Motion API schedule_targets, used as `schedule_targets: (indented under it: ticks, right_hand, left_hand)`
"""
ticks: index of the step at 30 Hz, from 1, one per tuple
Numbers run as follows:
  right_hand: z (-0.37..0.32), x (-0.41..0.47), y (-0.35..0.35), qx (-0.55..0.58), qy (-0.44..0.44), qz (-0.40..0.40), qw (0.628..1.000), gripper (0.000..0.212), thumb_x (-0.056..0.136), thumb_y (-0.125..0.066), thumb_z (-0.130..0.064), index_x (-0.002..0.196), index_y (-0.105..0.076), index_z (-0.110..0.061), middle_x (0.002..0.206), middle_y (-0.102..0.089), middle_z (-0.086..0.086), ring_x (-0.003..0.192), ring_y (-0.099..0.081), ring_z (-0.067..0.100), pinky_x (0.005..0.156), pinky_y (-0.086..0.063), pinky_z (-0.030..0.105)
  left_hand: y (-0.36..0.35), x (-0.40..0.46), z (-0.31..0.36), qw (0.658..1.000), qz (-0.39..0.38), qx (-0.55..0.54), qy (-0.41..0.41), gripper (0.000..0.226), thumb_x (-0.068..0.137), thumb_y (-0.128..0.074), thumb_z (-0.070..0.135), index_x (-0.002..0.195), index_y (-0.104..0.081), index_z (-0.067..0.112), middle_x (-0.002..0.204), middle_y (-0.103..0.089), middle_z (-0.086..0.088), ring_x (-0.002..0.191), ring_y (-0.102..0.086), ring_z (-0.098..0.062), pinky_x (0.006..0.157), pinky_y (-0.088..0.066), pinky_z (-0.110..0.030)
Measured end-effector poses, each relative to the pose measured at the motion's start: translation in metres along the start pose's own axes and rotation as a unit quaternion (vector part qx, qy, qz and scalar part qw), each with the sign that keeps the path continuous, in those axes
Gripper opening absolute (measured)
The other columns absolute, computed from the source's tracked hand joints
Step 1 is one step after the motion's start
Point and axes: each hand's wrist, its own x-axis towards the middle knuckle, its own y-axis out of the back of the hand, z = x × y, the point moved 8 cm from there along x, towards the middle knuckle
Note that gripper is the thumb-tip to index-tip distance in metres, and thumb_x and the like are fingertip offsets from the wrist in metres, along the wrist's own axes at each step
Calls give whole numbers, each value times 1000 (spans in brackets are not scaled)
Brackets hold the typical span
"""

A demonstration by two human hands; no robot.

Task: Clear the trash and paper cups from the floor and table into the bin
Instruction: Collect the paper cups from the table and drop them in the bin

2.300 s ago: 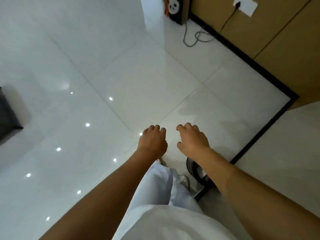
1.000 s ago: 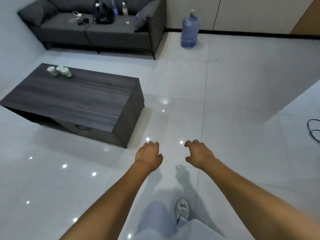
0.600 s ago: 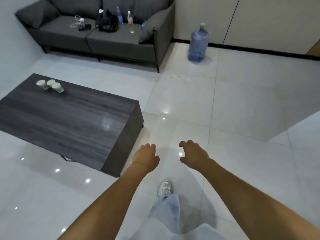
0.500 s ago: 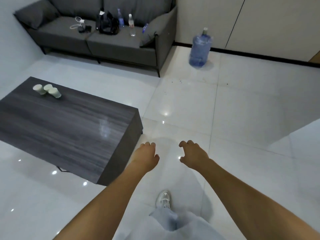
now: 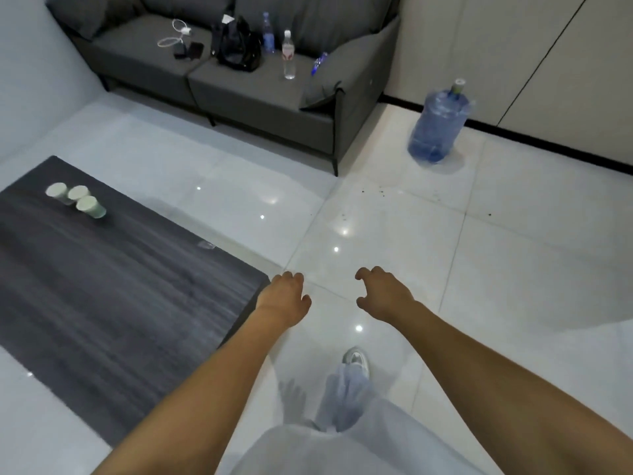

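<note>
**Both hands empty beside the table, cups far off to the left**

Head view: both arms reach forward over the white tiled floor. The left hand hangs palm down at the near right corner of the dark table, its fingers loosely curled and holding nothing. The right hand sits just to the right of it, apart from it, fingers bent in a loose claw with the thumb spread, also holding nothing.

Three paper cups stand clustered together on the table, well ahead and to the left of the left hand, near the table's far edge. They touch or nearly touch one another.

Small dark specks lie scattered on the floor ahead of the right hand. Farther ahead and to the right stands a blue water jug, by the wall. A grey sofa sits far ahead of both hands, carrying a black bag, bottles and a white cable.

Below the hands, a pale trouser leg and a white shoe show on the floor.
</note>
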Motion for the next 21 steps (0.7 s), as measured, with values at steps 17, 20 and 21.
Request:
schedule_targets:
  ticks: [17, 20, 21]
  right_hand:
    - [-177, 347, 141, -109, 185, -82, 973, 51, 91, -55, -21, 139, -38, -19, 130, -44, 8, 115, -47, 27, 88, -49, 39]
    - [-232, 401, 164, -113, 212, -77, 968, 51, 90, -54, -21, 139, -38, -19, 129, -44, 7, 114, -48, 26, 85, -48, 36]
    - [-250, 417, 171, -113, 222, -77, 965, 52, 90, -54, -22, 139, -37, -20, 130, -44, 6, 114, -48, 25, 84, -48, 35]
  left_hand:
    - [160, 241, -153, 972, 33, -117, 202, 41, 96, -44, 33, 130, -46, 10, 124, -50, -8, 113, -49, -24, 86, -49, -36]
    - [197, 273, -198, 964, 51, -132, 225, 43, 96, -43, 33, 131, -46, 9, 126, -50, -9, 116, -48, -24, 90, -48, -38]
    - [211, 283, -213, 961, 59, -134, 233, 43, 96, -43, 33, 132, -45, 9, 127, -50, -9, 117, -47, -25, 90, -47, -38]
